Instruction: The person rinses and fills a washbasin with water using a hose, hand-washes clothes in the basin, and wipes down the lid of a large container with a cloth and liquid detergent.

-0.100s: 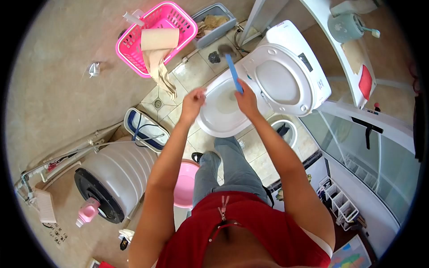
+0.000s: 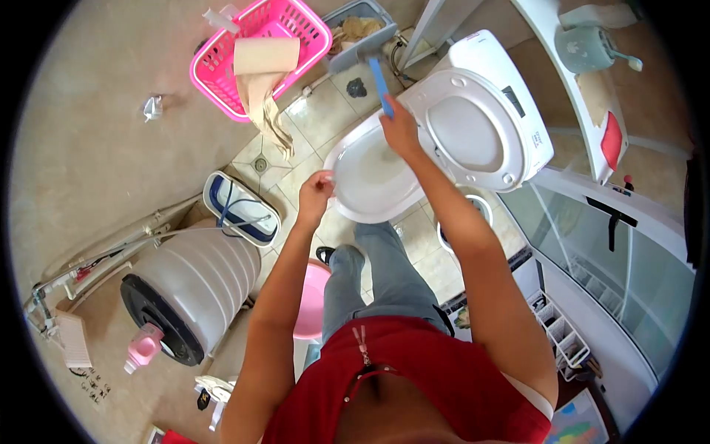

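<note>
Extending over the toilet [image 2: 366, 196], the right hand [image 2: 401, 130] clasps a blue handle [image 2: 379, 83]; left hand [image 2: 316, 195] curled, grip unclear.

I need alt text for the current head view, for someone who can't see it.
The right hand grips a blue-handled tool, its far end blurred, at a white toilet; the left hand is close to the toilet's edge. A pink basket and a barrel are on the picture's left.

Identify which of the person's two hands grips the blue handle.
The right hand: its fingers wrap the blue handle, while the left hand, beside the toilet bowl, has no handle.
</note>
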Demonstrator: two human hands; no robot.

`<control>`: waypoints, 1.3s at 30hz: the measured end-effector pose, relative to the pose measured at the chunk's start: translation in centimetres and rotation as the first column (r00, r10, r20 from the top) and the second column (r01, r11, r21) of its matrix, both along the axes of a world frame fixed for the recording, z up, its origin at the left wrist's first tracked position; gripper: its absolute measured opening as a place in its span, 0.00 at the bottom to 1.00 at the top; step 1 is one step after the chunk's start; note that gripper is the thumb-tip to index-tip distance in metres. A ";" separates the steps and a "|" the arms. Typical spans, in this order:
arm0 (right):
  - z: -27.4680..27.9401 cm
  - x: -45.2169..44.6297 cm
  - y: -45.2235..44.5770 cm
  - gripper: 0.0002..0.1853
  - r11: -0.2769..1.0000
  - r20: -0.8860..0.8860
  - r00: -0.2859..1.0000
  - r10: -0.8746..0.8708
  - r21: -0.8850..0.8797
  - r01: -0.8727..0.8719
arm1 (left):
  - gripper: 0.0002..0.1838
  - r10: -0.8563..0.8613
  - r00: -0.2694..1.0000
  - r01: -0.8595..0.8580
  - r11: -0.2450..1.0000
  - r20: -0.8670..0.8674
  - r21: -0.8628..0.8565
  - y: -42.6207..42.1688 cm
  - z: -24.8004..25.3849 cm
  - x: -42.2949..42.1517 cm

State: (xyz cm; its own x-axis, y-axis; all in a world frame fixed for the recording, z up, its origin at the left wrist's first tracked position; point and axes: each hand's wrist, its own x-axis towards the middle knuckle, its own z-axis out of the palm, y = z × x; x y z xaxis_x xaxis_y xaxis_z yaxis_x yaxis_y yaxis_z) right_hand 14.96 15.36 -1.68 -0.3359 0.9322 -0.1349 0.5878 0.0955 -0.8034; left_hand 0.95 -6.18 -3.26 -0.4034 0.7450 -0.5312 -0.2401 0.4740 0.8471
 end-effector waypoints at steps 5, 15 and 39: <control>-5.9 -8.1 7.2 0.26 0.995 -0.157 0.987 0.016 0.099 0.000 | 0.10 0.154 0.987 -0.142 0.962 0.035 -0.231 -9.7 -2.9 0.0; -7.8 -5.5 0.8 0.28 0.908 -0.297 0.945 0.137 -0.343 -0.239 | 0.15 0.350 0.924 -0.381 0.870 -0.152 -0.313 -17.5 -3.1 -0.1; -1.3 14.3 -31.8 0.24 0.741 0.140 0.757 0.638 -0.379 -0.554 | 0.10 0.564 0.627 -0.726 0.673 -0.538 -0.140 -50.3 6.6 13.1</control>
